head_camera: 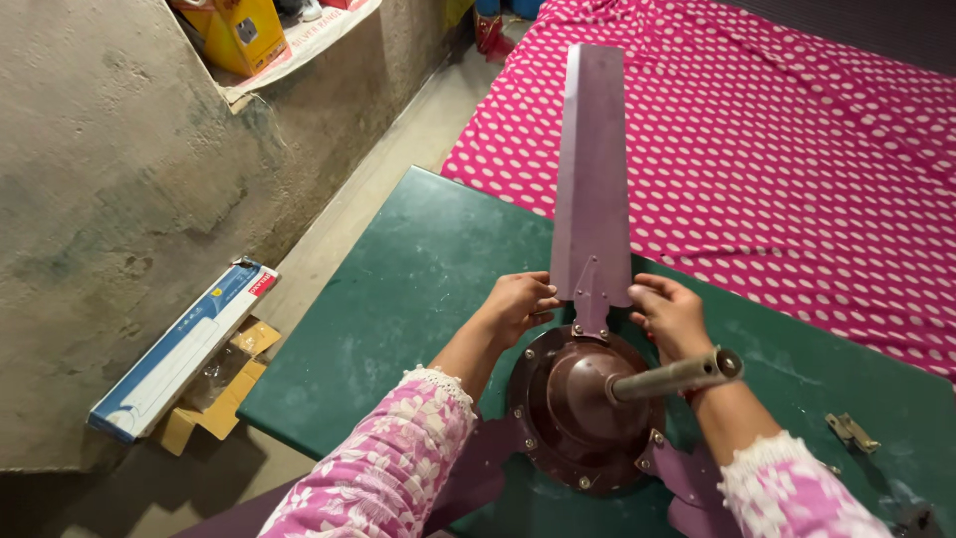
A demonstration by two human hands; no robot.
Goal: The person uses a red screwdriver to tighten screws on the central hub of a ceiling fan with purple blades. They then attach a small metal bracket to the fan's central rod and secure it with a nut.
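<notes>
Cardboard, a long blue-and-white box (pixel 182 351) on flattened brown pieces, lay on the floor at the lower left of the frame, below a rough grey wall (pixel 110 169). A yellow box (pixel 237 32) sat on a ledge at the upper left. To the right of these a dark green table (pixel 398 289) filled the lower middle. On it lay a ceiling fan, its brown motor housing (pixel 568 408) at the lower centre with a grey metal rod (pixel 677 376) sticking up from it. The left hand (pixel 520 303) gripped the left edge of the purple fan blade (pixel 592 169) near its root, fingers curled on it. The blade ran up to the top centre. The right hand (pixel 672 314) clasped the blade's right edge likewise. A small metal bracket (pixel 851 431) lay on the table at the lower right, and a pink sheet with white dots (pixel 797 149) covered the upper right
</notes>
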